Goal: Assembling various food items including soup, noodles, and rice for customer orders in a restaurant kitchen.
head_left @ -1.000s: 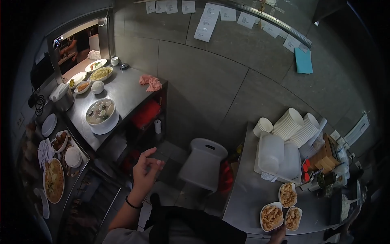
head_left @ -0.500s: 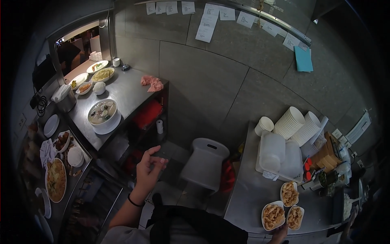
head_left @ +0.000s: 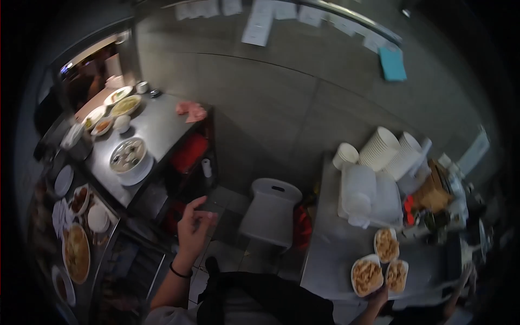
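My left hand (head_left: 194,227) hangs in the air left of the stool, its fingers apart and loosely bent with nothing in them. A dark band circles that wrist. At the lower right, my right hand (head_left: 378,299) grips the near edge of a white bowl of pale golden fried pieces (head_left: 367,276); its fingers are partly hidden. Two similar filled bowls touch or nearly touch it, a farther bowl (head_left: 387,245) and a right-hand bowl (head_left: 397,276). They are by the near part of the steel counter (head_left: 330,254).
A grey plastic stool (head_left: 271,208) stands between the counters. Stacked white tubs (head_left: 379,149) and a bin of clear containers (head_left: 357,189) occupy the right counter. Left, a soup bowl (head_left: 129,157) and filled dishes stand by a serving window. Another person's arm (head_left: 457,292) shows lower right.
The view has shifted and blurred slightly, so most of the scene sits higher in the picture. My right hand stays at the same bowl; my left hand remains raised, with nothing in it.
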The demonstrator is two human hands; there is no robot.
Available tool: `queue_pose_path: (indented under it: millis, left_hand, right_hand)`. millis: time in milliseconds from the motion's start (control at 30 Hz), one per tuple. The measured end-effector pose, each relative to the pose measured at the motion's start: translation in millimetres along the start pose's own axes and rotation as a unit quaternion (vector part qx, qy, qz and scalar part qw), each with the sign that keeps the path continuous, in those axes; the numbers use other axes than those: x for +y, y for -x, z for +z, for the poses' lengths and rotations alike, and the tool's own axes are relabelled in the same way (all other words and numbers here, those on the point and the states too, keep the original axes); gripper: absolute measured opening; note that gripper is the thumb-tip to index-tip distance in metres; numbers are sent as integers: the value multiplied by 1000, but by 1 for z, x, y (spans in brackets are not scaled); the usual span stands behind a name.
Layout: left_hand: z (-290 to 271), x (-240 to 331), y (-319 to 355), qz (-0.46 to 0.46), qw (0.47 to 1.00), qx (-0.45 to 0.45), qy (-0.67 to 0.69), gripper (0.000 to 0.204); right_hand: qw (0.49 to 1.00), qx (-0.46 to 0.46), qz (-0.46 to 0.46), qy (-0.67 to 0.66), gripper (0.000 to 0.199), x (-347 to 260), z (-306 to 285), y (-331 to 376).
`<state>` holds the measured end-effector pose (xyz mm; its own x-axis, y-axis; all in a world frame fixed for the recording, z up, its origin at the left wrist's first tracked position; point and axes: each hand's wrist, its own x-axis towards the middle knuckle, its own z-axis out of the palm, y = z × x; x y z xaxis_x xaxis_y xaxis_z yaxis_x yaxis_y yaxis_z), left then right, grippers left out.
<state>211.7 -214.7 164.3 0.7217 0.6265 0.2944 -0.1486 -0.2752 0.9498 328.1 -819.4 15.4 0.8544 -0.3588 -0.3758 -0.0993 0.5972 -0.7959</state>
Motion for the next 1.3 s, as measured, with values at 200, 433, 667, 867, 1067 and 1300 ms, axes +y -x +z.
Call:
queue_pose_path:
  millis: [200,433,667,867,1067,1300]
  left_hand:
    - [2,3,6,-60,996,59,4,38]
    - [39,18,13,-49,997,2,-56,39]
    - [49,13,19,-44,997,-10,-60,39]
    - [24,28,9,-65,997,23,-37,40]
    - [-53,-12,-40,-20,995,77,-55,39]
    - [-210,-29,-84,-5,955,277,-109,39]
  right_hand:
    - [976,143,-124,112,27,6,1,-37]
    - [969,198,-120,86,30,-2,-4,-23]
    - [961,260,-64,74,20,-26,1,-28]
    - [964,249,-63,-65,26,-12,0,-92]
    - [955,81,-229,172,35,-153,-98,-175]
    - [872,-24,-352,340,43,-18,350,-25]
